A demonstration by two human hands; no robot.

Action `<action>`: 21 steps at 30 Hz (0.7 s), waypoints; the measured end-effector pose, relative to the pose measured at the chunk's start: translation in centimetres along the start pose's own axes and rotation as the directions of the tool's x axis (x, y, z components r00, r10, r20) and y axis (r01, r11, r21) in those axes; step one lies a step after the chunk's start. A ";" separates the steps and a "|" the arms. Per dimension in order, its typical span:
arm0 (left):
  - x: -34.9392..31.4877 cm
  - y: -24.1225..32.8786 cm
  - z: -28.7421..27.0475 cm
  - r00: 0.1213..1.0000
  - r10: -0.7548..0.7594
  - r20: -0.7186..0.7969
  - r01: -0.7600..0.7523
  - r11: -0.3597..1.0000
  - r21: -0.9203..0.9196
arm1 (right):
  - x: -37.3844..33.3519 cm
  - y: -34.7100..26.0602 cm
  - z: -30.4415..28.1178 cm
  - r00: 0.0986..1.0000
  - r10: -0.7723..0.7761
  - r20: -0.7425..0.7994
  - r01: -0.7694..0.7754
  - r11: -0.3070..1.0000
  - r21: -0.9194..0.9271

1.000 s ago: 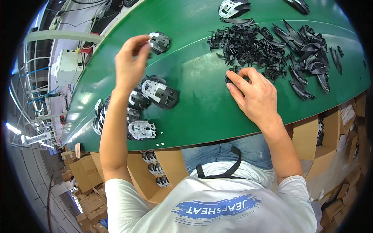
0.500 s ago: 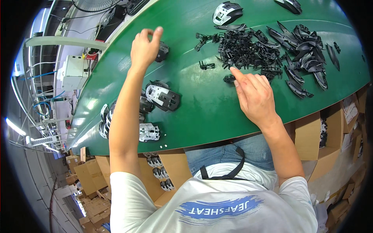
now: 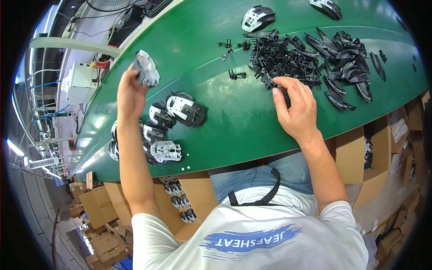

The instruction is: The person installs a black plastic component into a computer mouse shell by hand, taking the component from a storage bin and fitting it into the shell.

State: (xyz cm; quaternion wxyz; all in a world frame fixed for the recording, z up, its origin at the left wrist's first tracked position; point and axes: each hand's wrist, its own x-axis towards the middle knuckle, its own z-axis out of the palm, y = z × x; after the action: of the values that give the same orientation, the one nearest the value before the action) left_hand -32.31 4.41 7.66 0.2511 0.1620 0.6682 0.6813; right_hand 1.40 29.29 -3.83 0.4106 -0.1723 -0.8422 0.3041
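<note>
My left hand (image 3: 131, 96) is raised over the left part of the green table, its fingers closed on a grey computer mouse shell (image 3: 147, 69) whose hollow inside shows. At the near edge of a heap of black plastic clips (image 3: 283, 58), my right hand (image 3: 296, 108) has its thumb and index finger curled at a small black plastic part (image 3: 269, 83). A white and black mouse shell (image 3: 185, 109) lies between my arms, beside several others. Nearer the front edge rests an upturned pale shell (image 3: 166, 151).
Curved black side pieces (image 3: 348, 63) are piled at the right. Two more white and black shells, one of them a far shell (image 3: 257, 19), lie at the back. Single clips (image 3: 237, 75) are scattered left of the heap. Cardboard boxes (image 3: 350, 155) stand below the table's front edge.
My left hand has moved left and nearer, and now holds up a mouse shell. My right hand stays by the clip heap, its fingers more curled. The view has shifted slightly.
</note>
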 end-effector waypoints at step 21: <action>-33.1 -11.2 5.0 0.918 -0.322 0.231 0.395 0.686 -0.611 | 15.3 1.6 13.3 0.794 -0.038 0.606 0.334 0.860 -0.385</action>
State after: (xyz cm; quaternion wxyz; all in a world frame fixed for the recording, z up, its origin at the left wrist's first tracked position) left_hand -0.98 -10.16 0.62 0.4544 -0.0329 0.3963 0.7971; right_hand -18.42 33.86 -2.27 0.1086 -0.0799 -0.9873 0.0836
